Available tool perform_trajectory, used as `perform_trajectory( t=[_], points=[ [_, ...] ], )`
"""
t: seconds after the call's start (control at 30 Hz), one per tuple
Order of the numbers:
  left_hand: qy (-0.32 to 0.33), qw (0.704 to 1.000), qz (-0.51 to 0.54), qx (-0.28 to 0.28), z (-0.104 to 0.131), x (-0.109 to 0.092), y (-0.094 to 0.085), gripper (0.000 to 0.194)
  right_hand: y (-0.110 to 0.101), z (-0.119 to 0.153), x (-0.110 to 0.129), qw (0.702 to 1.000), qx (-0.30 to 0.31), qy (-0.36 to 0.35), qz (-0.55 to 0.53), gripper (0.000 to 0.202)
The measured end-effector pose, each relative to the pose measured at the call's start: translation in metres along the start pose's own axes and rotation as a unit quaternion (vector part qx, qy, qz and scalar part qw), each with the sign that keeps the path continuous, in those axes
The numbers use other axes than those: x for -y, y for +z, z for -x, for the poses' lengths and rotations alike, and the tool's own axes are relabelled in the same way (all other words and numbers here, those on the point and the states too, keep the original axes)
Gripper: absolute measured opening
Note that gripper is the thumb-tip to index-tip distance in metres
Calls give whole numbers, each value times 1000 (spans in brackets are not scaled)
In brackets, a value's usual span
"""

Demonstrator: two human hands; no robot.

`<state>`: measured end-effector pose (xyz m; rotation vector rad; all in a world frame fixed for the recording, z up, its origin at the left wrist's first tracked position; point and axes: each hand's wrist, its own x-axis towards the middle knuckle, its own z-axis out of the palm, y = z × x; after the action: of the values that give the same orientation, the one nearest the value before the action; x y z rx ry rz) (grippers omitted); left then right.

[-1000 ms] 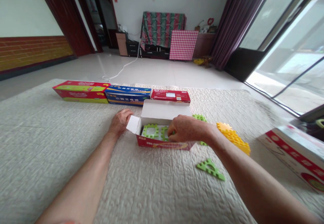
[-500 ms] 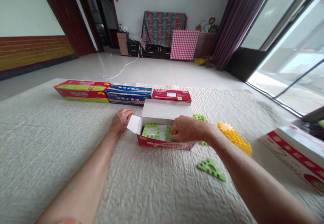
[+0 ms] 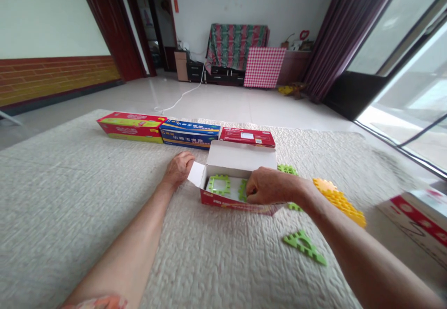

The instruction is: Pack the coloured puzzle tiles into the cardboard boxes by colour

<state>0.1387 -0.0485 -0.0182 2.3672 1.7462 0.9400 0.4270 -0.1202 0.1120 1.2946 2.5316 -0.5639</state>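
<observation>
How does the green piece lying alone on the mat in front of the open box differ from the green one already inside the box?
The loose green piece is a triangle; the boxed green piece is a square frame. The triangle lies alone on the white mat, near the right forearm; the square lies flat in the open box, beside the right hand. Both are light green with notched edges and open centres.

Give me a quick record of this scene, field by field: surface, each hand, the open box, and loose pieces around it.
Surface: quilted cream mat
Left hand: rests against open box's left flap
Right hand: inside open box, on a green piece
Box contents: green square frame
Loose pieces: green triangle, yellow stack
Behind: three closed boxes in a row
</observation>
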Motion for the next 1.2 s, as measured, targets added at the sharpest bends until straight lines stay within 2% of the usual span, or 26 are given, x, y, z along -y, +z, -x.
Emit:
perform_trajectory(
  t=[0.37, 0.5, 0.6, 0.73, 0.8, 0.97, 1.07, 1.2],
  points=[
    [9, 1000, -12, -9, 1, 1, 2, 34, -4, 1, 4, 999, 4, -1, 32, 17],
    [6, 1000, -8, -7, 0, -1, -1, 33, -3, 0, 1, 1000, 5, -2, 6, 15],
    [8, 1000, -6, 8, 0, -2, -3, 33, -7, 12, -6, 997, -57, -23, -35, 18],
    [-2, 999, -15, 30, 0, 0, -4, 36, -11, 48, -29, 971, -228, -1, -73, 23],
    [-5, 999, -23, 43, 0, 1, -5, 37, -5, 67, -47, 957, -282, 37, -65, 21],
    [-4, 997, -30, 74, 0, 2, -8, 39, 32, 89, -85, 942, -313, 125, 11, 15],
    [5, 997, -32, 75, 0, 2, -9, 42, 49, 88, -87, 939, -294, 172, 34, 16],
    [17, 997, -33, 74, 0, 5, -8, 46, 57, 83, -80, 939, -267, 210, 57, 17]
  ],
)
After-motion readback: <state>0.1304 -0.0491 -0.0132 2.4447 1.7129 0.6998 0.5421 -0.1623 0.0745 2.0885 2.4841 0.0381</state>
